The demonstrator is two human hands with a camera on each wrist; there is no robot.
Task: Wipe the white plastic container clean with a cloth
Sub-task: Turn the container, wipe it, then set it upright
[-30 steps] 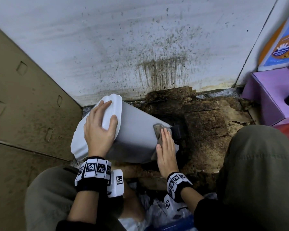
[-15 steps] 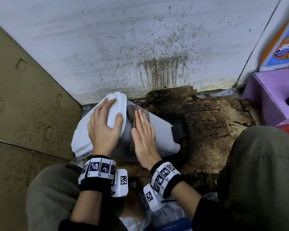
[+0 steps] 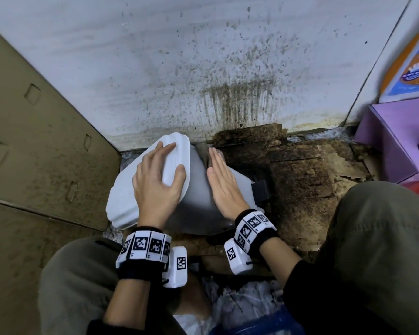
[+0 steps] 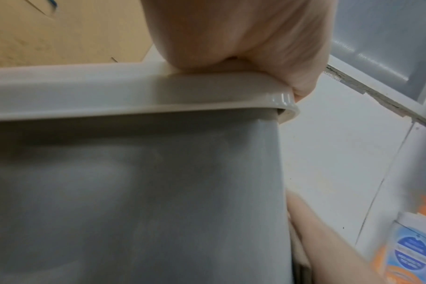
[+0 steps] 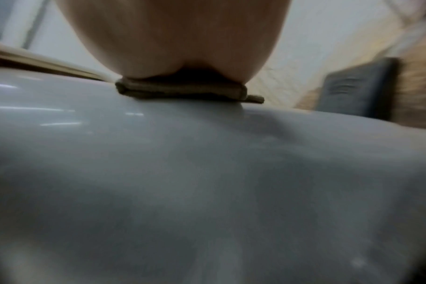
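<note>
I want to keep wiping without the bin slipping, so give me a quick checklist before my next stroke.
1. Left hand steadies the lid end of the container: ok.
2. Cloth lies under the right hand, flat on the container's side: ok.
3. Right hand's fingers straight, pressing: ok.
4. Cloth clean enough: not ok, it looks brown.
5. Underside wiped: cannot tell, hidden.
6. Floor beside the container clean: not ok, it is heavily stained.
</note>
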